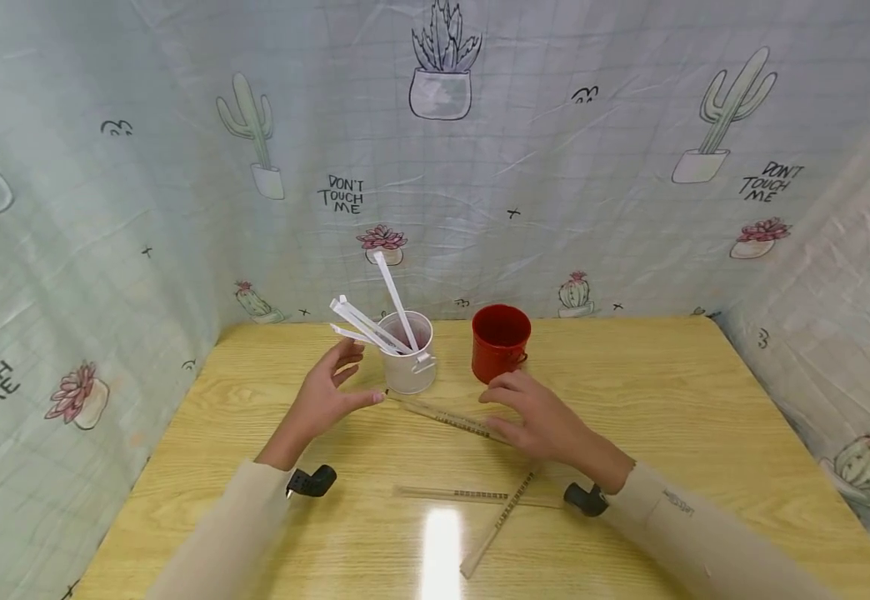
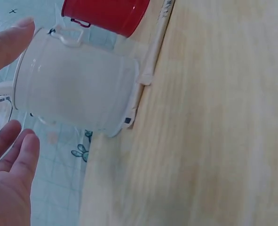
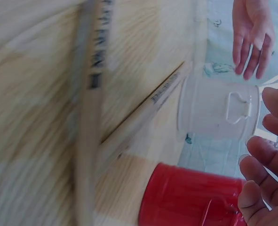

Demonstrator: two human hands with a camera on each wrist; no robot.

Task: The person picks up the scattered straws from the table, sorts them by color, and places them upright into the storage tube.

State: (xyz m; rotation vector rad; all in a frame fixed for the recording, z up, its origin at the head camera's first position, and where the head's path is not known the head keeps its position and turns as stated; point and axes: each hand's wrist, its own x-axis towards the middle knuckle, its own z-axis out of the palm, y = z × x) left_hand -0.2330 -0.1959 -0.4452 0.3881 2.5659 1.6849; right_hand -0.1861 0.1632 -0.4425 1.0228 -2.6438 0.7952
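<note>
A small white bucket (image 1: 408,375) stands at the back of the table, with several long white paper-wrapped sticks (image 1: 367,325) leaning out of it. My left hand (image 1: 326,396) is at its left side, thumb and fingers spread; whether they touch the bucket I cannot tell. To the right stands a small red bucket (image 1: 497,354). Just in front of it hovers my right hand (image 1: 536,417), loosely bent fingers holding nothing. A long thin stick in a printed brownish wrapper (image 1: 450,419) lies slanted on the table between the hands, its right end near my right hand.
Closer to me, two more wrapped sticks cross on the wooden table (image 1: 652,383): one lies sideways (image 1: 435,493), the other slants (image 1: 487,542). A cactus-printed cloth (image 1: 517,167) hangs behind the buckets and along both sides.
</note>
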